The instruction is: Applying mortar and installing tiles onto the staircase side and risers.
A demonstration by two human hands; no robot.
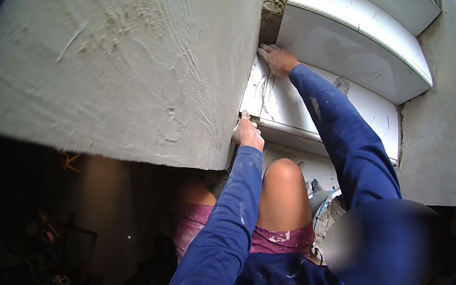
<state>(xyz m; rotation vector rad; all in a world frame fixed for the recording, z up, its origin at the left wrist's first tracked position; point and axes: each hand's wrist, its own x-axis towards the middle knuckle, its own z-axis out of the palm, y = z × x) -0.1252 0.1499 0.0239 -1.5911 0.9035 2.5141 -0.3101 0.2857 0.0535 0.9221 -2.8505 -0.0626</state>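
A white stair-tread tile (313,96) lies on the step, with a narrow white tile strip (256,91) between it and the plastered wall. At the strip's front end, my left hand (248,133) is closed, its index finger pointing up along the wall side and its other fingers curled at the edge. My right hand (279,59) rests at the strip's back end, by the riser, fingers stretched out toward the wall. Pale dust or paste coats the fingers of both hands. Thin dark lines mark the tile beside the strip.
A rough grey plastered wall (118,70) fills the left. White-tiled upper steps with a curved nosing (358,26) rise on the right, beside a grey wall (446,134). By my knee stands a bucket (326,218) of grey mix. Below left is a dark drop with unclear objects.
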